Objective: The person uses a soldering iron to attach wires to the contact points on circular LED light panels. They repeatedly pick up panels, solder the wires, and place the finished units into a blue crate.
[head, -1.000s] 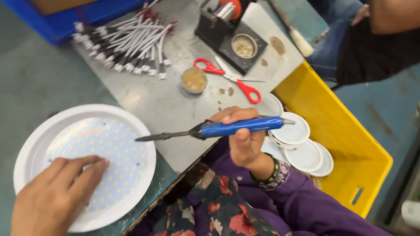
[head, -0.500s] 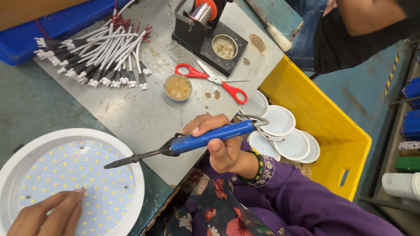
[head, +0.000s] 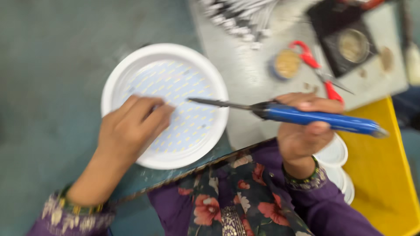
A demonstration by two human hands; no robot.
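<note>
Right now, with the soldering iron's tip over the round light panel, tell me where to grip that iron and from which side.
Grip the soldering iron by its blue handle, where the right hand already wraps it, coming from the near side. It lies roughly level, its dark metal tip pointing left over the round light panel, so probably avoid that end. The left hand rests on the panel.

A round lamp panel (head: 168, 72) is laid on the worktop (head: 52, 65) close to its near edge; the left hand (head: 131, 129) is rested on the panel's near left part; a soldering iron (head: 288, 113) is held in the right hand (head: 302, 131) just right of the panel, its tip reaching over the panel's right side; behind that hand, a small round tin (head: 286, 63) and scissors (head: 321, 72) are set side by side, the tin to the left; a stand (head: 350, 43) is placed at the far right; a bundle of wires (head: 238, 15) is spread at the far edge; a stack of round covers (head: 337, 157) is kept in a bin (head: 385, 175) off the worktop's right edge.
</note>
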